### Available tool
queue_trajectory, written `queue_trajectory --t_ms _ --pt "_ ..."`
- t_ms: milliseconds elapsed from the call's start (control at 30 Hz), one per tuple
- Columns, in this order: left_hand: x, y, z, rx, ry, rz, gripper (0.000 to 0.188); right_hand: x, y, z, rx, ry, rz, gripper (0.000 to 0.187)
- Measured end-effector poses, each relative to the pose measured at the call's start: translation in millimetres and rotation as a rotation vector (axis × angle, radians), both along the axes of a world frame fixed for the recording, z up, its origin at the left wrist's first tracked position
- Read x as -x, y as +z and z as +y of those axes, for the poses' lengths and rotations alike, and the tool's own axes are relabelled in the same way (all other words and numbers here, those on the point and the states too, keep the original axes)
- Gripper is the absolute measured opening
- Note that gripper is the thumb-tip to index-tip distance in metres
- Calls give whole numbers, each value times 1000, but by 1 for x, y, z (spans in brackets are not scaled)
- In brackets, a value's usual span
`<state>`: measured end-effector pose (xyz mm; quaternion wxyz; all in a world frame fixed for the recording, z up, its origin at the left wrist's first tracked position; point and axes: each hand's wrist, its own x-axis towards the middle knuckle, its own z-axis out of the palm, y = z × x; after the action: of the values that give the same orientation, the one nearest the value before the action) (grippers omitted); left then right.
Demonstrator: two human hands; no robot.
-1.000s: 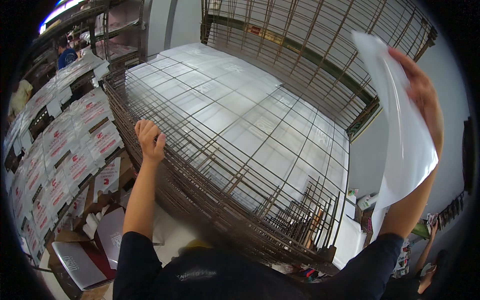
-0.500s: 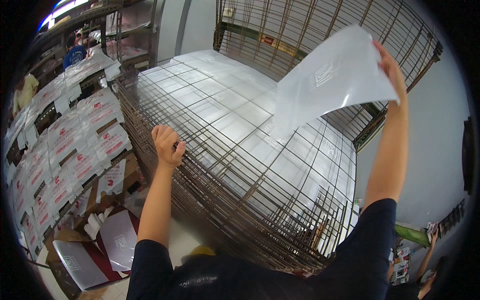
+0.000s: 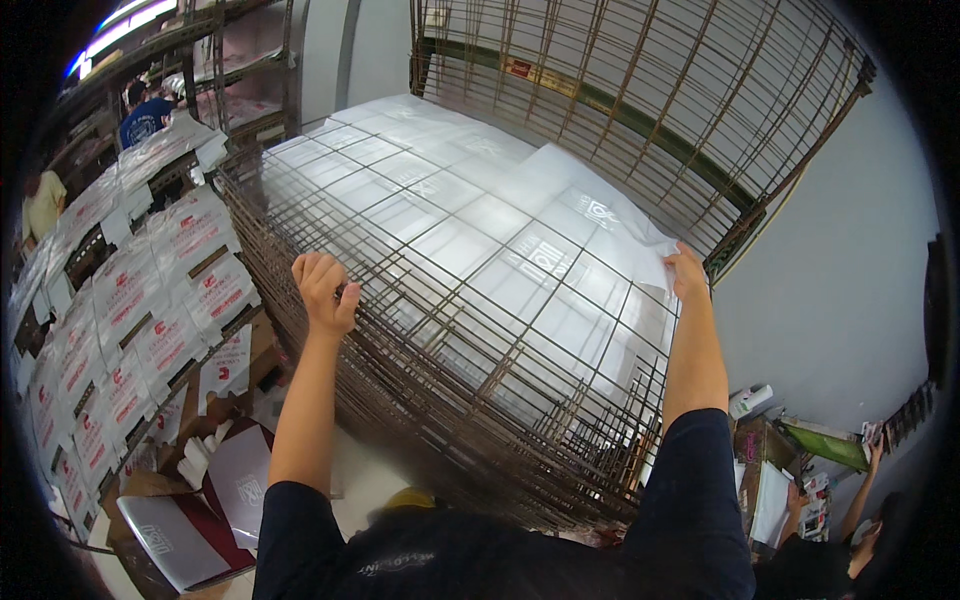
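Note:
My left hand [image 3: 325, 293] is closed around the near left edge of a wire drying rack [image 3: 492, 378], the top one of a thick stack. At the rack's far right edge, my right hand [image 3: 687, 272] pinches the corner of a translucent plastic sheet [image 3: 625, 228] with a white printed mark. That sheet now lies mostly flat on the rack, its held corner slightly raised and creased. Similar printed sheets [image 3: 400, 150] cover much of the grid around it, and some show through the wires.
Behind the stack, more wire racks [image 3: 640, 100] stand tilted up. White printed sheets [image 3: 170, 340] hang in rows at left, above an open box [image 3: 165, 535] of grey and maroon pieces. Shelving and people [image 3: 147, 118] are far left; another person [image 3: 865, 550] works at lower right.
My right hand has come down and inward, bringing the sheet from the air onto the rack. My left hand keeps its hold on the rack's edge.

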<state>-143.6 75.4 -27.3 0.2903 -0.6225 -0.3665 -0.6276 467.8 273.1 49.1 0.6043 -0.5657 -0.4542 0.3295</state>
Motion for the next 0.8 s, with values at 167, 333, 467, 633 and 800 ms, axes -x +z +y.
queue_trajectory --t_ms 167,333,467,633,800 --pt "1 -3 1 16 7 9 45 5 -3 2 -29 -140 -210 58" --pt "-1 0 2 30 -2 5 44 13 -2 15 -84 -176 -356 55" --pt "5 -4 -1 48 14 11 44 31 5 18 34 -159 -362 55" --pt "0 -2 -1 71 6 4 44 25 -8 24 -83 -407 -570 51" --pt "2 -3 -5 90 20 13 43 47 8 17 36 -303 -492 35"
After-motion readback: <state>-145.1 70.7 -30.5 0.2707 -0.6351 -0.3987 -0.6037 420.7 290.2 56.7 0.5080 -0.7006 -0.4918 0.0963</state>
